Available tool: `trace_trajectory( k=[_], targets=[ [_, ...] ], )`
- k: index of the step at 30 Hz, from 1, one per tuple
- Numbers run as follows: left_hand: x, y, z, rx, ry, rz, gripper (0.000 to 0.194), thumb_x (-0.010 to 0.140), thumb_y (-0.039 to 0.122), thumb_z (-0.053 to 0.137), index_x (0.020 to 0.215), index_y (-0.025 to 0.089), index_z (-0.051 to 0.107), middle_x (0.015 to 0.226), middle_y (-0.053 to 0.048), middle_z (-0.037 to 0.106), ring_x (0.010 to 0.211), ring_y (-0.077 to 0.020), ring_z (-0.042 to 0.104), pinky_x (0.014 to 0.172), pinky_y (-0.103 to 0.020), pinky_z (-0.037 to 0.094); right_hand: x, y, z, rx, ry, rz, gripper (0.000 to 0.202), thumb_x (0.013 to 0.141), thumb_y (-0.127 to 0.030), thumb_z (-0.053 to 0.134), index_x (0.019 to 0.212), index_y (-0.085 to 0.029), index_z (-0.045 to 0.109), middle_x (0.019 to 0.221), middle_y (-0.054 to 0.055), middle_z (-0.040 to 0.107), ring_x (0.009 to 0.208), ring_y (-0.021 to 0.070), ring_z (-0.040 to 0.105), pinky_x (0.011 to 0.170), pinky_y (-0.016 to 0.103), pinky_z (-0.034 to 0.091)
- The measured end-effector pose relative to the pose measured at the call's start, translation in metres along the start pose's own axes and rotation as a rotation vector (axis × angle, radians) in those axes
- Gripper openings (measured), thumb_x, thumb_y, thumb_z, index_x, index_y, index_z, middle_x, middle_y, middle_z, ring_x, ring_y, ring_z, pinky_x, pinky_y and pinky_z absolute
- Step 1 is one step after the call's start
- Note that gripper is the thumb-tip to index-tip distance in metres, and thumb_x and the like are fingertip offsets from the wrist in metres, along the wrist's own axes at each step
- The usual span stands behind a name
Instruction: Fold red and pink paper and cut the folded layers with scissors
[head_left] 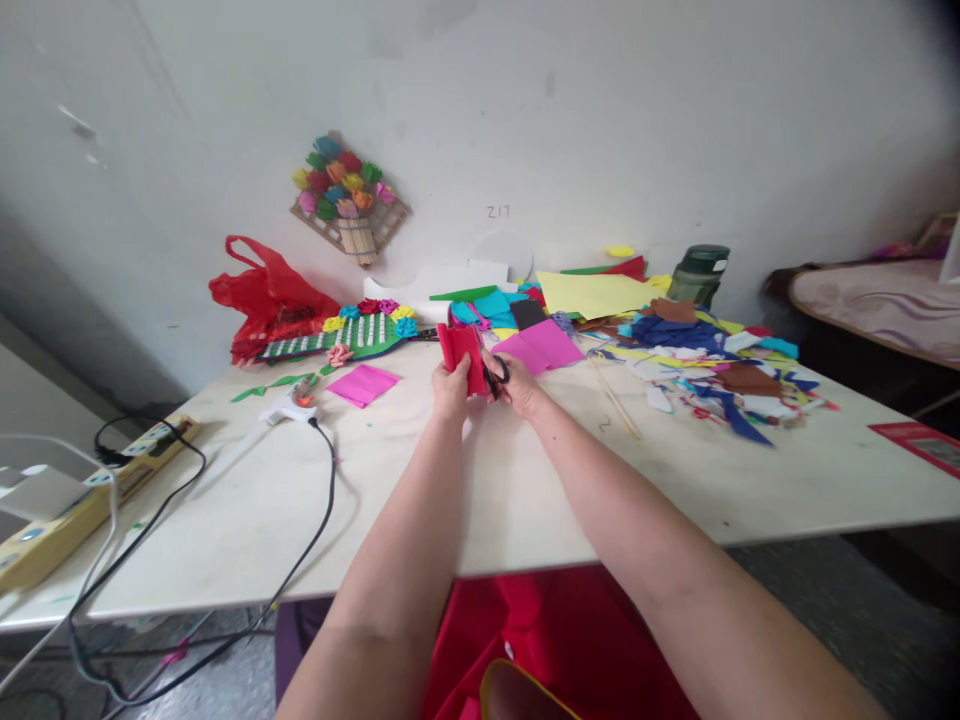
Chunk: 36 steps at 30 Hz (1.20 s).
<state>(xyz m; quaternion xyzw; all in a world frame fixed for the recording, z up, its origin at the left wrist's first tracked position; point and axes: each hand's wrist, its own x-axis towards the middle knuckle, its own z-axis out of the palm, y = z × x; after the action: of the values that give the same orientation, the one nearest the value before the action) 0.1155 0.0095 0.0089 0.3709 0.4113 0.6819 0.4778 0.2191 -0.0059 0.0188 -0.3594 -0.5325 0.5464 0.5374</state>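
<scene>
My left hand (451, 388) is closed on a folded piece of red paper (461, 352), held upright above the table. In my right hand (517, 383) is a pair of scissors (496, 376) with black handles, its blades at the right edge of the red paper. How far the blades are apart I cannot tell. Just behind the hands lies a creased magenta sheet (546, 346). A smaller magenta square (363, 385) lies to the left, in front of a green craft piece (360, 336) with white strips and coloured paper flowers.
A white glue gun (289, 408) with a black cable lies left, near a yellow power strip (142, 466). Paper scraps (720, 370) heap on the right beside a wooden stick (615, 398). A red plastic bag (274, 295) and a dark green bottle (697, 275) stand by the wall.
</scene>
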Motion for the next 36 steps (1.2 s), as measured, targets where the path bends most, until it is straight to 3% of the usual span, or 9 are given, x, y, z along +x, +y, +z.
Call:
trace_trajectory(
  k=[36],
  targets=[
    [0.003, -0.004, -0.003, 0.029, 0.0, 0.017, 0.026, 0.062, 0.033, 0.066, 0.074, 0.013, 0.057, 0.054, -0.001, 0.057, 0.044, -0.0109, 0.052, 0.042, -0.02, 0.034, 0.006, 0.01, 0.0, 0.04, 0.019, -0.017, 0.044, 0.064, -0.057, 0.068, 0.069, -0.018, 0.048, 0.04, -0.007, 0.049, 0.03, 0.006, 0.045, 0.027, 0.014, 0.028]
  ],
)
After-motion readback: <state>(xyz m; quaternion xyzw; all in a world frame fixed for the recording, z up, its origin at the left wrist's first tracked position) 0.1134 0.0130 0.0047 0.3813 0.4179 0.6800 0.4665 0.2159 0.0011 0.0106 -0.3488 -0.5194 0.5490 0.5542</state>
